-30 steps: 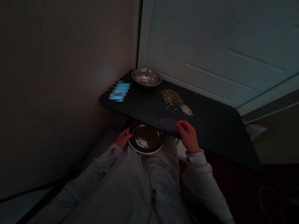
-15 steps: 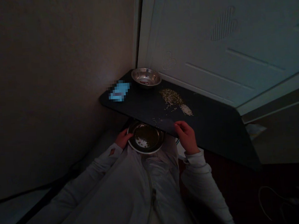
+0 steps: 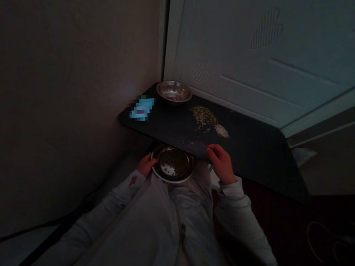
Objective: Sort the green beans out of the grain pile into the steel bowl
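My left hand (image 3: 146, 165) is closed on the left rim of a steel bowl (image 3: 174, 180), which rests in my lap under the table's near edge. Inside the bowl lie green beans (image 3: 175, 159) and white grains (image 3: 168, 169) that look like rice. My right hand (image 3: 220, 162) pinches a thin, dark, see-through flat piece (image 3: 197, 148); its exact kind is unclear in the dim light. That piece lies low over the table edge beside the bowl. A few loose grains (image 3: 183, 141) sit just past its left end.
On the dark table (image 3: 255, 156) lie a mixed pile of green beans and white grains (image 3: 204, 116) and a small white heap (image 3: 221, 130). A second steel bowl (image 3: 174, 93) stands at the back, left of it a blurred blue item (image 3: 142, 109). Wall and door (image 3: 236, 64) border the table.
The flat piece has shifted slightly and shows more plainly at the table edge, with fewer loose grains visible around it. My left hand and the bowl have stayed in place.
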A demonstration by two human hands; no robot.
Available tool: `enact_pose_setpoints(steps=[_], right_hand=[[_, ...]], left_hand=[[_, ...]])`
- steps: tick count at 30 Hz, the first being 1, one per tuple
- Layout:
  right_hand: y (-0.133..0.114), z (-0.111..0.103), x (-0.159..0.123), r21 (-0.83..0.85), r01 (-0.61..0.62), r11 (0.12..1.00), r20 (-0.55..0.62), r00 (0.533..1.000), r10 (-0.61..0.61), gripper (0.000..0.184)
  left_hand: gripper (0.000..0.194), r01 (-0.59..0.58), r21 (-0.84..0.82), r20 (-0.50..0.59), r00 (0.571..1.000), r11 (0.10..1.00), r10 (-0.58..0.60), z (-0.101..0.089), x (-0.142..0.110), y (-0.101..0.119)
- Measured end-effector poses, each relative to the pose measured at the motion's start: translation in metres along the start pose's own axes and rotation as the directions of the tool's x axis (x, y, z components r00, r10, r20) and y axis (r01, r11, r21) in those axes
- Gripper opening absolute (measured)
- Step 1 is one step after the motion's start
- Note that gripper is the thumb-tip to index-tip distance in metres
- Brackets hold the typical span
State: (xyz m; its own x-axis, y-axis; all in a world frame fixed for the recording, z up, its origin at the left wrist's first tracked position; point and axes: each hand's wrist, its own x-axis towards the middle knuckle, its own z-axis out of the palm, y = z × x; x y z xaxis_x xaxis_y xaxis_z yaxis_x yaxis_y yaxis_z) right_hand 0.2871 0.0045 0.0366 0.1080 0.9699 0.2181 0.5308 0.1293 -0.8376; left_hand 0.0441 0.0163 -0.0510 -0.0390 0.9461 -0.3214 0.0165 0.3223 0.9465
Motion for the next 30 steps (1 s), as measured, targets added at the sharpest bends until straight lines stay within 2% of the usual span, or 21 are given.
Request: enact_pose_setpoints(steps=[10,20,27,30], right_hand=[[0.0018,-0.0009,-0.0004,0.026,-0.025,0.999,-0.021,0.999,0.026,0.020],[0.0035,0.0020,0.0058,0.032,-0.019,0.999,-0.113,0.993,0.023,0.022],[-0.0008,0.0063,0.0065,0.025,-0.001,1.000,-0.036,0.999,0.002,0.022],[0.0003,0.0055,0.0056,0.033,-0.011,0.999,-0.069,0.998,0.013,0.023]], left_hand=[[0.036,-0.032,-0.025,0.021,0.999,0.999,0.033,-0.0019,0.0057,-0.0099],[0.039,-0.012,-0.016,-0.005,1.000,1.000,0.012,-0.0013,0.0034,-0.0073],[0.037,-0.042,-0.017,-0.001,0.999,0.999,0.042,-0.0005,0.0032,-0.0072],[0.037,-0.032,-0.001,-0.011,0.999,0.999,0.032,-0.0004,0.0031,-0.0071]])
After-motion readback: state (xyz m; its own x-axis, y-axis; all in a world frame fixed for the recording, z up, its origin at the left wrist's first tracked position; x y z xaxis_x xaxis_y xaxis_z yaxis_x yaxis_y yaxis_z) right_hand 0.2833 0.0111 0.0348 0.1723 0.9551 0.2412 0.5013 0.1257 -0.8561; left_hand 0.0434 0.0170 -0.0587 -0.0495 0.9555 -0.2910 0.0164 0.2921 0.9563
